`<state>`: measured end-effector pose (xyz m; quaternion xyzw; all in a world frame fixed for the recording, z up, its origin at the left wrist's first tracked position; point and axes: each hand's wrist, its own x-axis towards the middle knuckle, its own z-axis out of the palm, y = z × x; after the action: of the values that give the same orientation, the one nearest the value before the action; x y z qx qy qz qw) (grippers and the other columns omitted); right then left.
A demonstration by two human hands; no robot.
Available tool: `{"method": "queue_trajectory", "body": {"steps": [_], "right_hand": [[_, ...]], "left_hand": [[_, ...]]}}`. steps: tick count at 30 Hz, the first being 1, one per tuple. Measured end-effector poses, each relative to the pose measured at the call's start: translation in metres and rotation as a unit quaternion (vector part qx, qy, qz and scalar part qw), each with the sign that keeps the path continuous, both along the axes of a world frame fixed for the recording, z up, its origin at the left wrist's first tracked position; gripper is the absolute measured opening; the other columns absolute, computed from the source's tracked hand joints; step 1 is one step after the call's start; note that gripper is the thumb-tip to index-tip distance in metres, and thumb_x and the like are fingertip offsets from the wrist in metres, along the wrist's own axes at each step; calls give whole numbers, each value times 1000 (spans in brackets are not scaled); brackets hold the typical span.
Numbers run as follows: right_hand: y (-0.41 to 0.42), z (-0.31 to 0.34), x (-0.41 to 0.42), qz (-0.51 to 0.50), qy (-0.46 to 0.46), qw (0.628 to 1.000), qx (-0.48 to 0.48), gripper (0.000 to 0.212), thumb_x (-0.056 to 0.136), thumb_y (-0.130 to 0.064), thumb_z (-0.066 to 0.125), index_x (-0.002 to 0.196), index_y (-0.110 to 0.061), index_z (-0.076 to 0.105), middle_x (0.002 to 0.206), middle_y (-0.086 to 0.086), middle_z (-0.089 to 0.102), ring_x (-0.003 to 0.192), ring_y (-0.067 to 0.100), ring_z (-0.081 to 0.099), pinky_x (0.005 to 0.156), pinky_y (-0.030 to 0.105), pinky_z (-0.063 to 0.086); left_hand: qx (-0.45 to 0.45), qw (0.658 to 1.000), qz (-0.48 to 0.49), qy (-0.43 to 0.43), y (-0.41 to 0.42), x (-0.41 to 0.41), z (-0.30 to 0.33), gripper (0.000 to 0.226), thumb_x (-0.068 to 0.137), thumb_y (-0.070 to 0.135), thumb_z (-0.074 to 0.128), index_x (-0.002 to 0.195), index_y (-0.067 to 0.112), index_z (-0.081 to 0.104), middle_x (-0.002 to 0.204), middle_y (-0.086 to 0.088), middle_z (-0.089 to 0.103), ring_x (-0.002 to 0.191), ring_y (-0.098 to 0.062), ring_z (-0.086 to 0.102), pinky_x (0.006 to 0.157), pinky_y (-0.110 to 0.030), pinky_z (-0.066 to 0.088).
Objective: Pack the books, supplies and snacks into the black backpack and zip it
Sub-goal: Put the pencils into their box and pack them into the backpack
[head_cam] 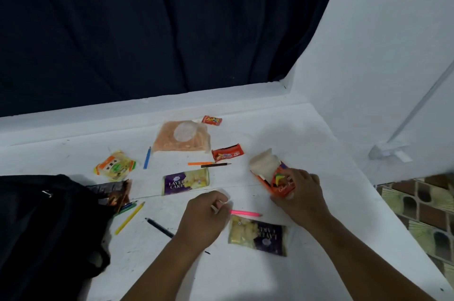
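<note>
The black backpack (pixel 46 229) lies at the left edge of the white table (pixel 307 138). My right hand (pixel 298 192) grips an orange colour-pencil box (pixel 270 173) with its flap open. My left hand (pixel 206 214) pinches the end of a pink pencil (pixel 245 213) lying on the table. Loose pencils lie around: yellow (pixel 129 218), dark blue (pixel 159 228), blue (pixel 147 157), orange (pixel 200 163) and black (pixel 216 165). Snacks include two purple layer-cake packs (pixel 185 181) (pixel 258 235), a yellow-orange pack (pixel 115 165), a red bar (pixel 227 152) and a small red sachet (pixel 211 120).
A peach-coloured pouch (pixel 183 137) lies at the back of the table. A brown wrapper (pixel 115 190) sticks out beside the backpack. A dark curtain (pixel 147 25) hangs behind, a white wall (pixel 383 55) stands at right, and patterned floor (pixel 422 212) shows past the table's right edge.
</note>
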<state>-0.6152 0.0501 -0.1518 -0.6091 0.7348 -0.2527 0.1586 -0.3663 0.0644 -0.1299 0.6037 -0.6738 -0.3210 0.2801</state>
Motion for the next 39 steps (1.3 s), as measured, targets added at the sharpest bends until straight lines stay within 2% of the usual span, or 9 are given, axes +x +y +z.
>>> {"method": "queue_trajectory", "body": {"steps": [4, 8, 11, 14, 16, 18, 25, 32, 39], "right_hand": [[11, 5, 29, 36, -88, 993, -69, 60, 63, -42, 86, 113, -33, 53, 122, -10, 48, 112, 11, 35, 79, 19, 39], [29, 2, 71, 157, -103, 974, -126, 60, 59, -57, 82, 107, -37, 53, 116, -15, 49, 107, 8, 42, 82, 13, 42], [41, -3, 92, 215, -115, 967, -76, 67, 62, -67, 80, 114, -36, 54, 119, -21, 44, 112, 7, 43, 88, 12, 44], [45, -9, 94, 246, -131, 959, -49, 51, 80, -58, 70, 121, -31, 57, 121, -19, 45, 118, 6, 48, 89, 10, 46], [41, -14, 86, 224, -91, 966, -89, 33, 91, -41, 64, 118, -22, 65, 120, -9, 57, 114, 8, 53, 91, 15, 47], [35, -16, 75, 192, -37, 976, -97, 23, 93, -25, 64, 114, -18, 69, 117, -2, 64, 110, 11, 53, 92, 24, 47], [25, -16, 61, 186, 37, 982, -7, 20, 93, -27, 63, 104, -15, 74, 107, -4, 65, 100, 10, 50, 80, 15, 33], [33, -6, 68, 156, -10, 987, -20, 15, 97, -36, 56, 104, -26, 63, 96, -16, 59, 93, 7, 55, 71, 10, 40], [46, -4, 94, 202, -171, 964, -23, 10, 87, -30, 71, 96, -27, 69, 97, -20, 66, 91, 4, 66, 64, 6, 52]], "left_hand": [[32, 998, 34, 46, 4, -2, 3, 15, 93, 20, 65, 80, 22, 73, 81, 15, 71, 78, -1, 63, 69, -9, 44], [169, 944, 142, 244, 10, 0, 13, 27, 98, 35, 61, 89, 12, 71, 79, -2, 73, 69, -11, 65, 64, -24, 49], [170, 924, 211, 271, 22, 13, 9, 21, 98, 26, 63, 86, 9, 68, 71, -8, 71, 59, -15, 64, 60, -30, 51], [179, 900, 253, 307, 38, 34, 0, 22, 98, 15, 61, 77, 10, 61, 66, -10, 64, 58, -18, 61, 62, -34, 51], [150, 922, 244, 261, 48, 50, -8, 12, 99, 15, 60, 88, 11, 64, 75, -5, 73, 67, -16, 69, 65, -32, 55], [93, 963, 212, 136, 54, 62, -17, 7, 99, 18, 59, 102, 17, 66, 84, 3, 75, 73, -4, 69, 62, -16, 50], [-10, 991, 131, 14, 69, 67, -28, 25, 98, 18, 62, 122, 24, 64, 75, 16, 69, 75, 8, 66, 62, -5, 43], [-93, 983, 121, -104, 75, 71, -46, 29, 90, 35, 71, 115, 19, 69, 89, 9, 66, 75, -4, 60, 68, -5, 40], [-159, 976, 120, -91, 86, 78, -60, 35, 95, 48, 52, 105, 21, 72, 89, 14, 63, 80, 0, 61, 66, -12, 48]]}}
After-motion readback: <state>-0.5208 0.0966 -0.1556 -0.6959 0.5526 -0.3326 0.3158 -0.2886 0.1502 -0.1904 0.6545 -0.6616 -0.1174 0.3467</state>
